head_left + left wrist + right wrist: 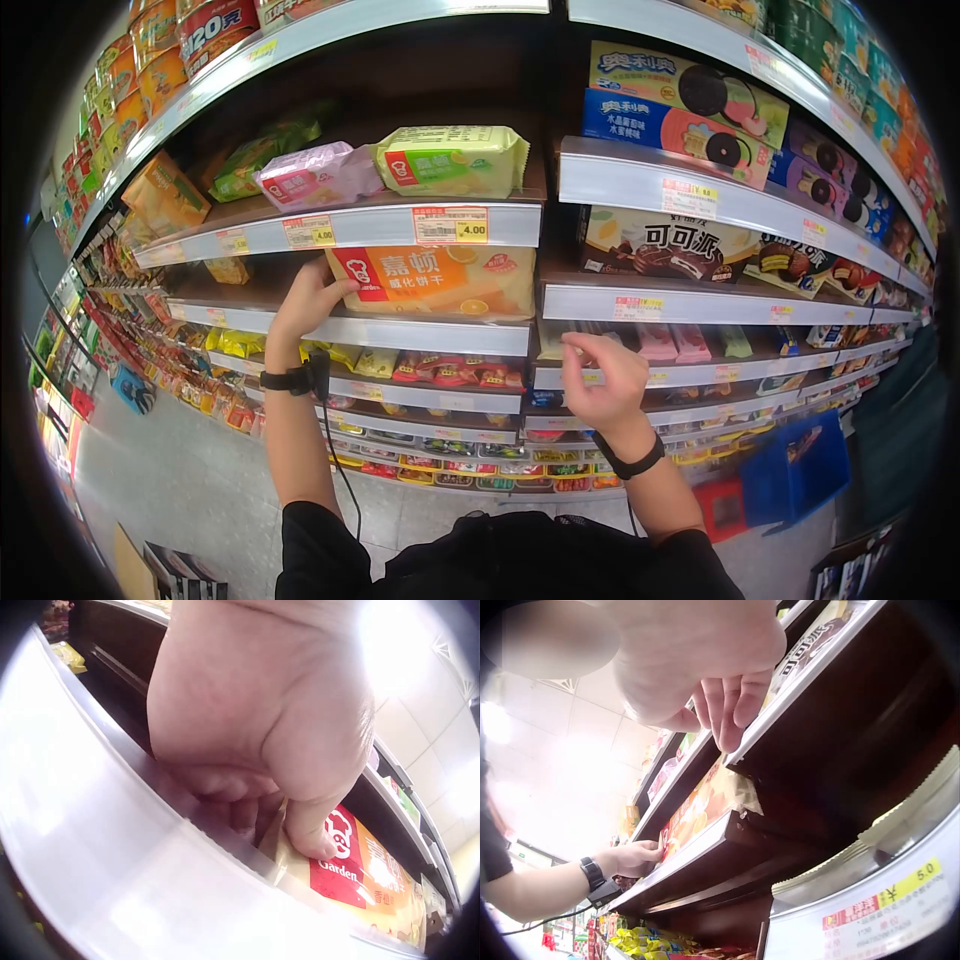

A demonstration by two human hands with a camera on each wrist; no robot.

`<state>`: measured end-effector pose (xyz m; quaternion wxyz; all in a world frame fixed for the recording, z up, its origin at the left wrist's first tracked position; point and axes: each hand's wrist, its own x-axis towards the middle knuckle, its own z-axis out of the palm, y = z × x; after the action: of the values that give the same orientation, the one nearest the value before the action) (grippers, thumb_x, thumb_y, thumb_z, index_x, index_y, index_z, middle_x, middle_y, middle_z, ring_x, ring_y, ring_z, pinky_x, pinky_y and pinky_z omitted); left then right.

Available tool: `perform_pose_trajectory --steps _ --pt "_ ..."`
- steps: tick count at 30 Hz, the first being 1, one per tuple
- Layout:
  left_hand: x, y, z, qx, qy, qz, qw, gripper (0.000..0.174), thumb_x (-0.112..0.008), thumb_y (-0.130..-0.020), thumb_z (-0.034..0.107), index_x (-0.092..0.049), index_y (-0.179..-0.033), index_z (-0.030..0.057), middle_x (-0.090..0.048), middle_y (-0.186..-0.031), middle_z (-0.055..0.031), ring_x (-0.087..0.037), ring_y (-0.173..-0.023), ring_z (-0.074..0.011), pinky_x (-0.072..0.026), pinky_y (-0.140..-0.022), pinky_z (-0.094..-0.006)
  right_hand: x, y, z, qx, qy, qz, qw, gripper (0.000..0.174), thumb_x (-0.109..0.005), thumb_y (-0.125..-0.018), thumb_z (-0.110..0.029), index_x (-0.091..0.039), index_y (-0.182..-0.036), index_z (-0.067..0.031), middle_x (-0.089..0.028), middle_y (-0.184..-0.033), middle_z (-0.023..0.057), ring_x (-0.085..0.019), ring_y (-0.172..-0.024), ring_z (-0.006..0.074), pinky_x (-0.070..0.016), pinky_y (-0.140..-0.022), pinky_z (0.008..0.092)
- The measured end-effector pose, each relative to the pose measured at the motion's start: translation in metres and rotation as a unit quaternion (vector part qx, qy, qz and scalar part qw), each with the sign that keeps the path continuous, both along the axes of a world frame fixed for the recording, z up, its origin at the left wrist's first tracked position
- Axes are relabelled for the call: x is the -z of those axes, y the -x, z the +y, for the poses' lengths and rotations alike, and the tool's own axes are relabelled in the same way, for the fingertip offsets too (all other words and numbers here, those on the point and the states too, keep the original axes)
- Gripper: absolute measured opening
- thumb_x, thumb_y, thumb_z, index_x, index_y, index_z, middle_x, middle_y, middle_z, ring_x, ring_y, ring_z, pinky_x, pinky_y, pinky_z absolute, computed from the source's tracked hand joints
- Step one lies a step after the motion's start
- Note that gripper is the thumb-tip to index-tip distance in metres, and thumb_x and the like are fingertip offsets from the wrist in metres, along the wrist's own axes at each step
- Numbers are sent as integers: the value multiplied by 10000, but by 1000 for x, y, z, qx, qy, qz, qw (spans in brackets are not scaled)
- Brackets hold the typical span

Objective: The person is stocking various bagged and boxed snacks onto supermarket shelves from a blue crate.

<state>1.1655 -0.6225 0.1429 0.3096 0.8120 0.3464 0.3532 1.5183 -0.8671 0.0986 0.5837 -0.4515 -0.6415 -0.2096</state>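
Observation:
An orange-and-cream pack of Garden wafer biscuits (435, 282) lies lengthwise on the shelf below the price tags, front label outward. My left hand (308, 300) holds its left end. In the left wrist view the thumb (311, 832) presses on the red Garden label while the fingers reach behind the pack's end. My right hand (605, 375) hangs in front of the shelves to the right, fingers loosely bent and nothing in them. In the right wrist view, the wafer pack (705, 799) shows beyond that hand's fingertips.
Above sit a green wafer pack (450, 165) and a pink-lilac pack (315, 172). Oreo boxes (680, 130) and a chocolate pie box (660, 245) stand on the right-hand shelves. Metal shelf edges (430, 335) run along the front. A blue bin (795, 470) is on the floor at right.

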Motion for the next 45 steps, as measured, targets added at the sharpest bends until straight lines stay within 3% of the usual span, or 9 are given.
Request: perform_pose_trajectory --steps 10,16,20,24,26,32,36,40,45 --pt "4 -12 -29 -16 -36 -43 998 684 -832 -819 173 -529 -1388 -53 -654 -1319 -187 -581 -1260 -250 -408 -1115 -393 18 -21 -28 3 68 29 997 109 -737 -795 41 -712 -888 -12 -700 -718 88 -669 -556 191 -502 -517 281" --pt "25 -24 -39 -80 -103 -90 987 596 -805 -859 135 -541 -1361 -45 -673 -1235 -154 -613 -1176 -236 -441 -1060 -368 40 -56 -48 -28 105 18 994 123 -739 -777 42 -712 -884 -12 -702 -724 94 -672 -565 217 -516 -522 298" --pt "48 -58 -97 -292 -372 -114 874 258 -701 -893 32 -600 -1121 -35 -630 -975 -102 -593 -890 -231 -474 -880 -359 58 -101 -96 -14 134 3 991 107 -759 -793 -19 -721 -891 -40 -716 -751 100 -695 -608 243 -543 -551 328" --pt "112 -135 -178 -152 -382 -7 911 74 -637 -845 -17 -587 -821 31 -564 -734 -112 -537 -649 -271 -426 -611 -354 100 -166 -179 27 250 2 968 96 -766 -828 -111 -723 -905 -74 -724 -771 86 -712 -667 253 -563 -593 350" --pt "144 -210 -226 -72 -199 57 976 111 -731 -798 69 -631 -760 38 -603 -708 -118 -598 -612 -263 -456 -567 -371 126 -199 -237 29 326 40 944 167 -753 -862 -210 -719 -962 -80 -737 -849 104 -722 -757 290 -575 -658 391" --pt "190 -437 -382 287 -135 150 936 184 -727 -865 249 -689 -824 74 -677 -803 -111 -683 -752 -329 -539 -664 -441 230 -288 -411 41 757 -2 653 679 -728 -852 -553 -629 -1280 -36 -714 -1137 232 -680 -1044 419 -540 -898 475" --pt "182 -543 -486 412 -107 170 889 227 -744 -884 281 -686 -912 64 -692 -895 -105 -677 -838 -320 -542 -695 -410 260 -312 -485 39 767 88 635 709 -744 -844 -545 -610 -1318 -35 -719 -1140 217 -689 -1030 405 -546 -896 466" --pt "187 -615 -538 526 -120 129 832 211 -754 -877 246 -675 -932 59 -685 -901 -103 -666 -822 -317 -543 -701 -402 259 -325 -519 21 641 214 737 660 -757 -852 -502 -621 -1299 -34 -734 -1112 182 -700 -990 385 -549 -881 447" --pt "173 -686 -545 492 -180 120 843 199 -776 -821 159 -686 -974 68 -691 -1027 -85 -654 -958 -297 -533 -814 -399 277 -361 -536 53 618 260 740 603 -757 -853 -487 -662 -1239 -34 -740 -1087 182 -704 -993 381 -557 -874 441"
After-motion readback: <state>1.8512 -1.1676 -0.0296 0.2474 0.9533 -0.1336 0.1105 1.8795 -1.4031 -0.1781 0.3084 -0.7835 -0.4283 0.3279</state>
